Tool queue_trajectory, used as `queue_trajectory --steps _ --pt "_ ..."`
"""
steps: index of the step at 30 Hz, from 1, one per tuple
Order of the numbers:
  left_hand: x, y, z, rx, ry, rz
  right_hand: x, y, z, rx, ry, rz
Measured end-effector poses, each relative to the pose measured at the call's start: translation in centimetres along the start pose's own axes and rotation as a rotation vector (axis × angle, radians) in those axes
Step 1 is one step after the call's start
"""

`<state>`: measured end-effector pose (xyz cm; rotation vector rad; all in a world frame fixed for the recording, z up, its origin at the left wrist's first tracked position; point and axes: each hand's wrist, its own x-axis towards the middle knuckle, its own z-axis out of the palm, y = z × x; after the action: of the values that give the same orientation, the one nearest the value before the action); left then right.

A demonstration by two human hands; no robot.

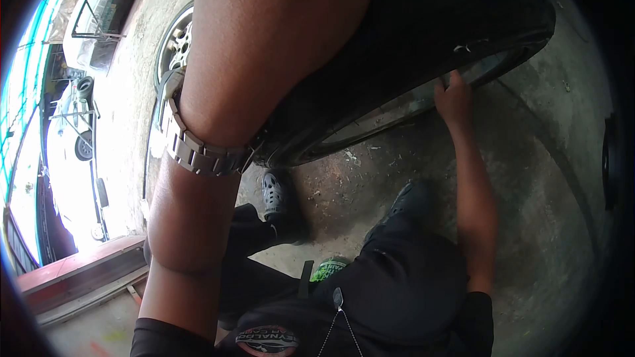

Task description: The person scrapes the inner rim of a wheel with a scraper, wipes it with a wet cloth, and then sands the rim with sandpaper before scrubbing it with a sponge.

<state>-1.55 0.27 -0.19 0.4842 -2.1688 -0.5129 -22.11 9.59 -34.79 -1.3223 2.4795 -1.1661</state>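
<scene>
A large black tire [397,73] leans across the upper middle of the view. At its lower right edge is my right hand [454,99], its fingers hooked on the rim of the tire's opening. My left arm rises from the lower left, with a metal-link watch [205,155] on the wrist. Above the watch, my left hand [278,33] looms very close to the camera and overlaps the tire; its fingers lie outside the frame, so whatever it holds is hidden.
Grey clogs [274,195] and a dark shoe [407,205] stand on the stained concrete floor [529,225]. A spoked wheel [177,46] is at the upper left, with vehicles [79,132] beyond. Another round black object [610,162] shows at the right edge.
</scene>
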Motion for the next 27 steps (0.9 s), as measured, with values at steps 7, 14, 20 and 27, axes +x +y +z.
queue_trajectory --steps 7,14,20,27 --pt "0.4 0.4 0.0 0.070 -0.026 -0.058 -0.9 2.0 1.1 0.138 0.008 0.049" --pt "0.5 0.3 -0.8 -0.182 -0.061 -0.157 -4.2 0.9 2.4 0.238 -0.091 0.178" --pt "-0.2 1.0 0.0 0.008 0.015 -0.060 -5.9 0.1 2.9 0.310 -0.013 0.343" --pt "0.0 -1.0 -0.1 -0.077 -0.020 -0.074 -7.5 -0.3 4.4 0.681 -0.185 0.553"
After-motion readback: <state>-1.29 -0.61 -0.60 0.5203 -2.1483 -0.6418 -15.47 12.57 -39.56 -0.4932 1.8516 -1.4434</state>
